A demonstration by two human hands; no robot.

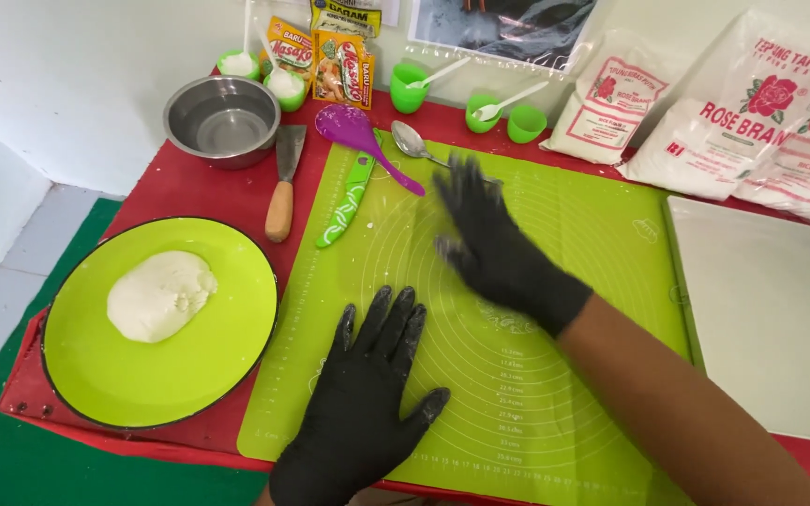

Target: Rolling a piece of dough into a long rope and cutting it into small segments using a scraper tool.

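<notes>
Red table [189,192]: green mat [555,309], plate [236,347], steel bowl [222,120].

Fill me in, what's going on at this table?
A person in black gloves has both hands on a green silicone mat. The left hand lies flat, fingers spread; the right hand is blurred over the mat, flour on its fingers. Neither holds anything. A lump of white dough sits on a green plate at left.

right hand [494,245] motion-blurred, flour bags [742,112] edge-cropped
</notes>
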